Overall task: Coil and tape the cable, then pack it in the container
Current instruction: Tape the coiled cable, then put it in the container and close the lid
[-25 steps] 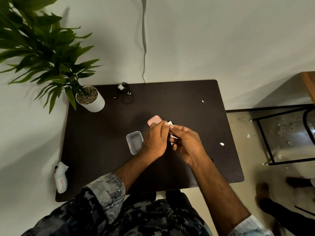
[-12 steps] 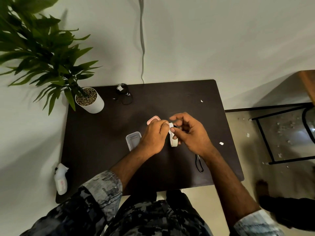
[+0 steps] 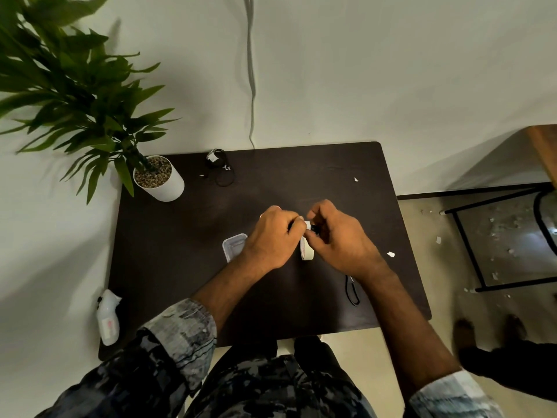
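Note:
My left hand [image 3: 272,236] and my right hand [image 3: 337,236] meet above the middle of the dark table [image 3: 168,251], fingers pinched together. Between them a short piece of black cable [image 3: 315,228] shows; my left fingers are closed on it. A white tape roll [image 3: 306,251] hangs below the fingertips, with its strip running up to my right thumb. The clear plastic container [image 3: 233,247] stands open just left of my left hand. Its pink lid [image 3: 261,216] is almost wholly hidden behind my left knuckles.
A black cable loop [image 3: 352,289] lies on the table by my right wrist. A taped cable bundle [image 3: 218,168] lies at the back edge, next to a potted plant [image 3: 159,179]. A white bottle [image 3: 108,321] lies at the front left corner. Paper scraps [image 3: 391,254] dot the right side.
My right hand turned from palm-up to knuckles-up and both hands shifted slightly away from me. The tape roll came into view between them, and the cable loop by my wrist was uncovered.

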`<move>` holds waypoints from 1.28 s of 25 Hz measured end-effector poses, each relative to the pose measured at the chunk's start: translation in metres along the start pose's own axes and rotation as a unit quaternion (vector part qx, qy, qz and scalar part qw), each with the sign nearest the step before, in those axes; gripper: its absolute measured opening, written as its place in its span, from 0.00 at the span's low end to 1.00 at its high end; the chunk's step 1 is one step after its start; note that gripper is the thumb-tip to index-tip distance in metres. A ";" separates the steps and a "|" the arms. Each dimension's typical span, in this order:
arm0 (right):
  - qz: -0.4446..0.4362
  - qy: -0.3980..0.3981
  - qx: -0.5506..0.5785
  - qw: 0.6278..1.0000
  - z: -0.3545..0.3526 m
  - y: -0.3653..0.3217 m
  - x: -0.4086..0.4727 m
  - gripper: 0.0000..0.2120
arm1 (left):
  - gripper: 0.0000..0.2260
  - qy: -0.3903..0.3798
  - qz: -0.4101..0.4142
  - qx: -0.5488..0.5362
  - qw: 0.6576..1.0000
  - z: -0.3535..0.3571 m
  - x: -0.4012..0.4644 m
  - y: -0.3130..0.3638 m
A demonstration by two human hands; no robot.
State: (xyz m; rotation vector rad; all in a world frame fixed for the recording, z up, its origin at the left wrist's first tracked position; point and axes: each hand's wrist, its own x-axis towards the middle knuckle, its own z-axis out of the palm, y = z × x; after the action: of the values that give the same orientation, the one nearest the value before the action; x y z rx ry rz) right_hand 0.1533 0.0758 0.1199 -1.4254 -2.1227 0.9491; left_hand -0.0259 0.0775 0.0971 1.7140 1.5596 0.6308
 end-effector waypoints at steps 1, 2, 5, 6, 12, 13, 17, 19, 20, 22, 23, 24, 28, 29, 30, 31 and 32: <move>0.002 0.003 -0.015 1.000 0.001 -0.001 -0.001 0.12 | 0.17 0.005 0.011 0.018 1.000 0.000 0.000 0.001; 0.005 0.008 -0.028 1.000 0.003 -0.003 -0.001 0.11 | 0.17 0.013 0.027 0.043 0.999 0.001 -0.001 0.001; 0.031 0.040 -0.035 0.998 0.005 -0.005 -0.003 0.09 | 0.15 0.028 0.076 0.085 0.993 0.003 -0.002 0.001; 0.048 0.051 -0.031 0.997 0.007 -0.006 -0.003 0.08 | 0.15 0.031 0.084 0.089 0.992 0.004 -0.002 0.001; 0.121 0.071 -0.030 0.990 0.010 -0.011 0.001 0.09 | 0.17 0.067 0.151 0.168 0.972 0.006 -0.007 0.005; 0.138 0.062 -0.010 0.988 0.009 -0.011 0.001 0.09 | 0.17 0.070 0.158 0.183 0.968 0.006 -0.008 0.005; 0.226 -0.009 0.180 0.957 -0.002 -0.009 0.004 0.01 | 0.21 0.060 0.169 0.230 0.957 0.006 -0.007 -0.001; 0.258 -0.044 0.300 0.917 -0.009 -0.008 0.004 0.05 | 0.20 0.058 0.170 0.235 0.955 0.004 -0.006 -0.004; 0.267 -0.057 0.355 0.894 -0.012 -0.008 0.003 0.06 | 0.19 0.059 0.178 0.235 0.954 0.003 -0.006 -0.005; 0.273 -0.065 0.431 0.858 -0.016 -0.008 0.001 0.08 | 0.17 0.066 0.205 0.235 0.948 0.000 -0.006 -0.006; 0.274 -0.061 0.443 0.851 -0.016 -0.008 0.001 0.09 | 0.17 0.068 0.215 0.237 0.945 -0.001 -0.005 -0.007; 0.272 -0.053 0.441 0.854 -0.016 -0.007 0.001 0.09 | 0.17 0.066 0.217 0.239 0.944 -0.001 -0.005 -0.007; 0.241 -0.017 0.403 0.883 -0.012 -0.004 0.000 0.11 | 0.18 0.052 0.170 0.195 0.965 0.001 -0.005 -0.005; 0.228 -0.012 0.388 0.893 -0.012 -0.004 -0.001 0.10 | 0.16 0.051 0.156 0.169 0.972 0.001 -0.005 -0.003; 0.216 -0.009 0.372 0.903 -0.012 -0.003 -0.002 0.09 | 0.15 0.049 0.146 0.146 0.977 0.000 -0.006 -0.002; 0.203 -0.008 0.357 0.912 -0.011 -0.002 -0.003 0.07 | 0.14 0.041 0.134 0.128 0.982 -0.001 -0.007 0.000; 0.190 -0.006 0.345 0.919 -0.011 -0.001 -0.004 0.06 | 0.14 0.029 0.119 0.117 0.986 -0.003 -0.007 0.002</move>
State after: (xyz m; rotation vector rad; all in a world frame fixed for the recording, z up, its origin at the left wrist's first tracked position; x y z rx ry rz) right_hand 0.1611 0.0755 0.1283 -1.4411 -1.2943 1.6431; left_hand -0.0280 0.0710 0.1007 2.0966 1.5304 0.6385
